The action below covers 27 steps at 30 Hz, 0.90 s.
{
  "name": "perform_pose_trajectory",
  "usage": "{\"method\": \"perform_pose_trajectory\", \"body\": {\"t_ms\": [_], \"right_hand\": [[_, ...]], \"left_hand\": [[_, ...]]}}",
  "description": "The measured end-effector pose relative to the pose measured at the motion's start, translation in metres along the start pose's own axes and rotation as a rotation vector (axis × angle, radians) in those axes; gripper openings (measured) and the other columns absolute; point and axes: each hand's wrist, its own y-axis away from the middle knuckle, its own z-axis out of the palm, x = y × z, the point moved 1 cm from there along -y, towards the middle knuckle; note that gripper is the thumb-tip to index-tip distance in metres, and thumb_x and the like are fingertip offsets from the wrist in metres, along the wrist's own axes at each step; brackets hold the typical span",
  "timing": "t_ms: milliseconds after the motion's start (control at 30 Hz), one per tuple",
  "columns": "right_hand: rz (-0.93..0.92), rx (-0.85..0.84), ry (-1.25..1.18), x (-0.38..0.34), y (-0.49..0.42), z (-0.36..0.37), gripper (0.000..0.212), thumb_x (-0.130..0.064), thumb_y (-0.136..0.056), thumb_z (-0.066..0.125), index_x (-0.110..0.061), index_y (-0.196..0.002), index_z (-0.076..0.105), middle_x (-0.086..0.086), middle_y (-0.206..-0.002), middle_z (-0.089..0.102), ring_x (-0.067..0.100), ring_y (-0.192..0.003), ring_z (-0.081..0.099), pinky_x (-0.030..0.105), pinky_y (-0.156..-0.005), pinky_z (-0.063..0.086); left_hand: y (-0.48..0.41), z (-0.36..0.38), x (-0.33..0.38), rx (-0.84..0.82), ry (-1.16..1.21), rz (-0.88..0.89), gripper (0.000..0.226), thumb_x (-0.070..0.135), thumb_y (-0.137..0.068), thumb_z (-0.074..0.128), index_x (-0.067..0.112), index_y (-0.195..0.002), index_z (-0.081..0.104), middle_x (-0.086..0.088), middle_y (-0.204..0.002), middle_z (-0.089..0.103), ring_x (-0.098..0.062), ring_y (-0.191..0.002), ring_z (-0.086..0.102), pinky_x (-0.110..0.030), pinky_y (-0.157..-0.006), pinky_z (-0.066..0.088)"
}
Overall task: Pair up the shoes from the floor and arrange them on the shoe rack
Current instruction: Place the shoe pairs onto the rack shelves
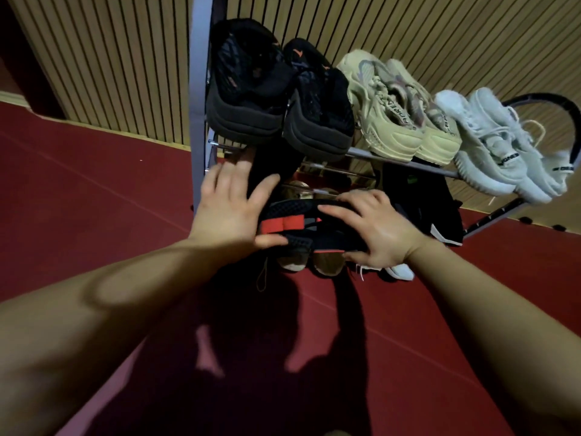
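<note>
Red floor (94, 215) fills the left side, running up to a slatted wooden wall (110, 58). The rack (198, 89) stands against that wall, its grey post at the left end.

On the top shelf, farthest left, sits a pair of black shoes (251, 99), side by side with their heels toward the camera. Below them the left grip (229, 209), a bare hand, is at the heel of the black-red shoes (301, 221). Its thumb lies under the heel and its forefinger over it, while the other fingers spread straight toward the rack's rails.

The black-red shoes are held together as a pair at the front of the rack, below the top shelf and level with the lower rails. Whether they rest on a rail I cannot tell. A thin cord (262, 278) hangs beneath them.

The right grip (377, 231) clasps the same pair from the other side, fingers curled over the collar and thumb beneath.

Above it, beige sneakers (399, 121) stand paired in the middle of the top shelf. Lower, just right of the right grip, a dark pair (421, 196) sits on a lower shelf, with a white shoe (401, 272) showing under the wrist. White sneakers (503, 152) end the top row at the right.
</note>
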Motion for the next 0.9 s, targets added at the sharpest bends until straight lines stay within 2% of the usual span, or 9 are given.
{"method": "perform_pose_trajectory", "body": {"t_ms": [167,300,400,467,533,600,667,767,900], "right_hand": [[0.03,-0.212,0.085,0.021,-0.036,-0.011,0.098,-0.031,-0.071,0.072,-0.027,-0.151,0.015,0.014,-0.15,0.027,0.033,-0.137,0.029,0.044,-0.09,0.042],[0.179,-0.298,0.051,0.007,-0.051,0.005,0.082,-0.031,-0.09,0.055,-0.032,-0.151,0.001,0.007,-0.159,0.003,0.029,-0.145,0.005,0.045,-0.104,0.032],[0.457,-0.205,-0.036,-0.018,-0.045,0.012,0.075,-0.029,-0.091,0.053,-0.041,-0.149,0.007,0.006,-0.159,-0.009,0.036,-0.142,0.006,0.051,-0.11,0.021],[0.686,-0.178,-0.289,-0.034,-0.039,0.012,0.071,-0.02,-0.091,0.05,-0.039,-0.149,0.014,0.006,-0.158,-0.007,0.037,-0.142,0.006,0.048,-0.113,0.019],[0.874,-0.131,-0.771,-0.049,-0.039,0.011,0.065,-0.015,-0.093,0.046,-0.032,-0.15,0.018,0.008,-0.159,-0.006,0.034,-0.143,0.012,0.04,-0.115,0.022],[0.968,0.014,-1.211,-0.062,-0.045,0.011,0.06,-0.01,-0.095,0.04,-0.027,-0.15,0.021,0.006,-0.159,-0.011,0.029,-0.144,0.014,0.036,-0.115,0.023],[1.02,0.126,-1.406,-0.068,-0.053,0.01,0.056,-0.01,-0.095,0.037,-0.026,-0.148,0.026,0.004,-0.159,-0.013,0.027,-0.145,0.011,0.038,-0.117,0.02],[1.022,0.174,-1.428,-0.07,-0.06,0.015,0.05,-0.024,-0.095,0.041,-0.028,-0.144,0.036,0.002,-0.158,-0.013,0.03,-0.145,0.013,0.043,-0.117,0.02],[0.913,0.105,-1.036,-0.063,-0.051,0.024,0.05,-0.035,-0.088,0.06,-0.026,-0.135,0.047,0.011,-0.159,-0.007,0.034,-0.144,0.013,0.037,-0.117,0.019]], "left_hand": [[0.008,0.01,-0.004,-0.417,-0.007,-0.048,0.103,0.079,-0.071,0.047,0.028,-0.151,0.01,-0.019,-0.154,0.009,-0.037,-0.143,0.005,-0.049,-0.114,-0.007],[-0.003,0.015,0.002,-0.466,-0.029,-0.123,0.092,0.074,-0.079,0.046,0.038,-0.15,-0.001,-0.018,-0.154,0.004,-0.042,-0.142,0.0,-0.053,-0.115,-0.006],[-0.006,0.014,0.004,-0.445,-0.001,-0.141,0.096,0.06,-0.083,0.055,0.043,-0.146,-0.016,-0.018,-0.153,0.006,-0.042,-0.141,0.004,-0.051,-0.115,0.001],[-0.01,0.01,-0.004,-0.433,-0.003,-0.185,0.096,0.053,-0.084,0.059,0.041,-0.147,-0.013,-0.02,-0.151,0.01,-0.042,-0.141,0.005,-0.048,-0.114,0.01],[-0.013,0.007,-0.011,-0.464,-0.029,-0.226,0.088,0.05,-0.083,0.059,0.034,-0.15,0.005,-0.022,-0.15,0.014,-0.041,-0.14,0.007,-0.045,-0.113,0.016],[-0.018,0.006,-0.01,-0.508,-0.118,-0.202,0.079,0.048,-0.083,0.057,0.033,-0.148,0.014,-0.02,-0.148,0.021,-0.041,-0.137,0.017,-0.043,-0.109,0.023],[-0.023,0.004,-0.009,-0.542,-0.147,-0.192,0.07,0.045,-0.085,0.055,0.033,-0.145,0.022,-0.017,-0.142,0.032,-0.04,-0.129,0.028,-0.041,-0.103,0.028],[-0.026,0.0,-0.012,-0.528,-0.122,-0.214,0.064,0.046,-0.084,0.056,0.031,-0.141,0.032,-0.015,-0.131,0.043,-0.038,-0.122,0.034,-0.04,-0.099,0.031],[-0.019,-0.002,-0.011,-0.521,-0.053,-0.217,0.087,0.059,-0.075,0.065,0.032,-0.146,0.024,-0.015,-0.136,0.039,-0.037,-0.127,0.03,-0.041,-0.103,0.029]]}}
